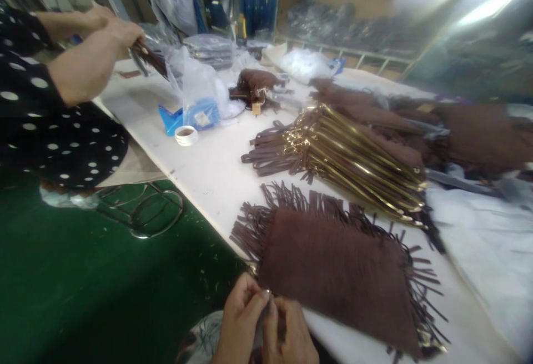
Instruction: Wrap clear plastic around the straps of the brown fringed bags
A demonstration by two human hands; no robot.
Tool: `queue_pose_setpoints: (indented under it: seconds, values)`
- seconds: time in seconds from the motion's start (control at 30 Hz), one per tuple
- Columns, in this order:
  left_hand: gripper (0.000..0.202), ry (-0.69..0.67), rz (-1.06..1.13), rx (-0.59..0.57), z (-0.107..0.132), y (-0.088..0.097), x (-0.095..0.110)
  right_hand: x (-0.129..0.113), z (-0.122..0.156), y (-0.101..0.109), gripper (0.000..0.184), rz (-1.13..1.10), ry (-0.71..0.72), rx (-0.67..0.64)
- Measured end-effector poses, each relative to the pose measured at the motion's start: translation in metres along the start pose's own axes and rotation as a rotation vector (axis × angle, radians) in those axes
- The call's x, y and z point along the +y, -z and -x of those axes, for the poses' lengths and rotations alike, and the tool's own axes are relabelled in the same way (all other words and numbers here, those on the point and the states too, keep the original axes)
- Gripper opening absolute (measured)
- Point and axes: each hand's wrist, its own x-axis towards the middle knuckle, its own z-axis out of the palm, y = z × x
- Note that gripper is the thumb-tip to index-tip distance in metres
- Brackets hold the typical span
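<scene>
Left hand (pixel 239 322), right hand (pixel 291 336), both pinching one small dark piece (pixel 267 314), beside one fringed bag (pixel 341 275).

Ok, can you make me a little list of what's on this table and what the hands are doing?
left hand: pinches a small blurry piece at the table edge
right hand: pinches the same piece
nearest: brown fringed bag, flat on the table
behind it: pile of bags with gold trim
co-worker's hands: hold brown strips, far left
also: white pot, plastic bag
floor: green
</scene>
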Motion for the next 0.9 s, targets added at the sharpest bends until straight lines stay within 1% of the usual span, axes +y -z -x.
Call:
queue_pose_setpoints:
  seconds: [0.1,0.17,0.23,0.33,0.4,0.5,0.57,0.67,0.83,0.9]
  values:
    - [0.026,-0.053,-0.106,-0.013,0.0,0.004,-0.002,-0.001,-0.002,-0.001,0.032,0.034,0.002,0.012]
    - [0.027,-0.082,-0.155,-0.019,0.001,0.006,-0.005,-0.002,-0.003,-0.002,0.031,0.072,0.031,0.038]
    - [0.029,-0.098,-0.191,-0.02,0.002,0.007,-0.009,-0.001,-0.003,-0.003,0.026,0.109,0.121,0.07]
    - [0.032,-0.113,-0.264,-0.015,0.005,0.007,-0.012,0.003,-0.001,-0.007,0.017,0.225,0.326,0.113]
    - [0.034,-0.122,-0.32,0.0,0.007,0.006,-0.01,0.008,0.002,-0.009,0.017,0.312,0.422,0.122]
    - [0.033,-0.129,-0.336,0.008,0.011,0.01,-0.005,0.018,0.008,-0.012,0.019,0.324,0.448,0.116]
    - [0.033,-0.106,-0.315,-0.036,0.013,0.015,-0.001,0.023,0.011,-0.012,0.019,0.277,0.438,0.117]
    - [0.033,-0.013,-0.212,-0.119,0.01,0.024,-0.001,0.026,0.014,-0.009,0.021,0.199,0.444,0.115]
    - [0.027,0.268,0.238,-0.164,0.002,0.028,-0.002,0.029,0.017,-0.007,0.026,0.093,0.452,0.086]
    - [0.026,0.328,0.341,-0.161,0.002,0.029,-0.001,0.03,0.019,-0.011,0.029,0.027,0.436,0.058]
